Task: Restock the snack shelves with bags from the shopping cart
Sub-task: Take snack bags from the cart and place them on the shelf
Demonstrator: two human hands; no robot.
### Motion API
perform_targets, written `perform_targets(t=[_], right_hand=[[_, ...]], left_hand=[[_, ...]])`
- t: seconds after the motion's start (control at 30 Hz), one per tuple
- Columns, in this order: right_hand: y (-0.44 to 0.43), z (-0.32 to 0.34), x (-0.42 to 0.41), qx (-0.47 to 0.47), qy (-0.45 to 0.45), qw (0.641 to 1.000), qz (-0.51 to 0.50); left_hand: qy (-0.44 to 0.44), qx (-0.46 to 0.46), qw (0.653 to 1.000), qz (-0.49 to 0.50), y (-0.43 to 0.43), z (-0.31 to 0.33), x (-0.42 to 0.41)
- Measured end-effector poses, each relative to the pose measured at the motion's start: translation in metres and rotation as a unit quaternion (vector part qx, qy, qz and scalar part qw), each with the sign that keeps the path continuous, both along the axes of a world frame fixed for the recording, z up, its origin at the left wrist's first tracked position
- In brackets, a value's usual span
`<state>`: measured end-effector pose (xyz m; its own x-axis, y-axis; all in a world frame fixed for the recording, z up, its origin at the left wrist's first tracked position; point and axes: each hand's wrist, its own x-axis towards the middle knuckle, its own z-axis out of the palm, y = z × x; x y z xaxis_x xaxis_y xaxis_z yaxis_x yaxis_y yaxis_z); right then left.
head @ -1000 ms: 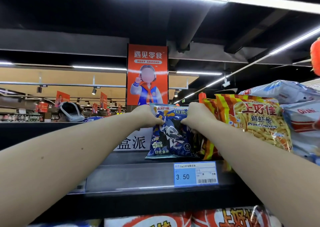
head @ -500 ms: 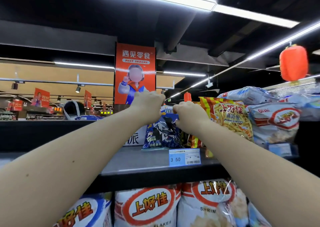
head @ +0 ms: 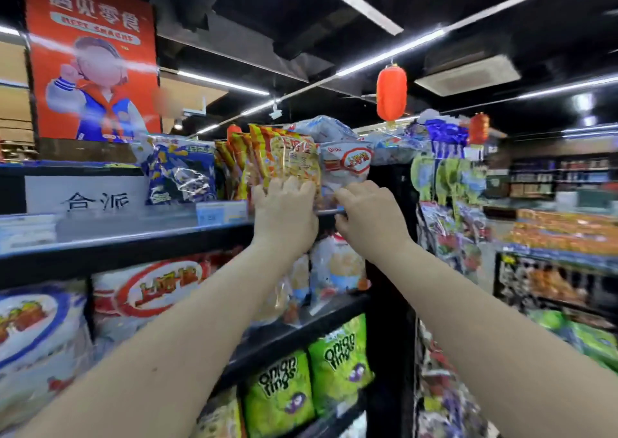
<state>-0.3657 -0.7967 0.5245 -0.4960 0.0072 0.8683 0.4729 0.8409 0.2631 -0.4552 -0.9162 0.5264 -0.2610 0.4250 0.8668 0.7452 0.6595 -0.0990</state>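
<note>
Left hand: the left hand [head: 284, 218] is raised to the top shelf [head: 133, 233], palm and fingers laid against the lower part of the yellow prawn cracker bag [head: 291, 160]; a closed grasp cannot be told from this angle.
Right hand: the right hand [head: 368, 218] is at the bottom edge of the white bag [head: 347, 166], fingers bent toward it; whether it pinches the bag cannot be told.
Change from earlier: half a second ago both hands were on the blue bag [head: 182, 170]; now they have shifted right, to the yellow and white bags, and the blue bag stands free of either hand.
Blue bag: upright on the top shelf, left of the row of yellow bags, just behind the blue price tag [head: 220, 213].
Yellow bag: upright at the front of its row, between the blue bag and the white bag, touching the white one.
View: turned right since the earlier frame, so the red lantern [head: 391, 93] now sits near the middle and the red poster [head: 90, 56] at far left.
Lower shelves: large white bags [head: 150, 290] under the top shelf, green onion rings bags [head: 311, 377] lower down and nearer.
</note>
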Motion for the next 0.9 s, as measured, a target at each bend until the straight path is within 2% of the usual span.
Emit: perform_targets(t=[0.17, 0.5, 0.7, 0.9], right_hand=[[0.058, -0.059, 0.092, -0.095, -0.051, 0.992, -0.061], [0.199, -0.156, 0.298, -0.167, -0.103, 0.953, -0.231], [0.287, -0.204, 0.402, -0.206, -0.099, 0.937, -0.263], [0.373, -0.254, 0.459, -0.251, -0.087, 0.926, -0.266]], left_hand=[[-0.044, -0.066, 0.993, -0.087, 0.077, -0.052, 0.078], [-0.114, -0.158, 0.953, -0.232, 0.255, -0.156, 0.256], [-0.158, -0.175, 0.93, -0.282, 0.359, -0.21, 0.342], [-0.193, -0.223, 0.913, -0.28, 0.449, -0.262, 0.401]])
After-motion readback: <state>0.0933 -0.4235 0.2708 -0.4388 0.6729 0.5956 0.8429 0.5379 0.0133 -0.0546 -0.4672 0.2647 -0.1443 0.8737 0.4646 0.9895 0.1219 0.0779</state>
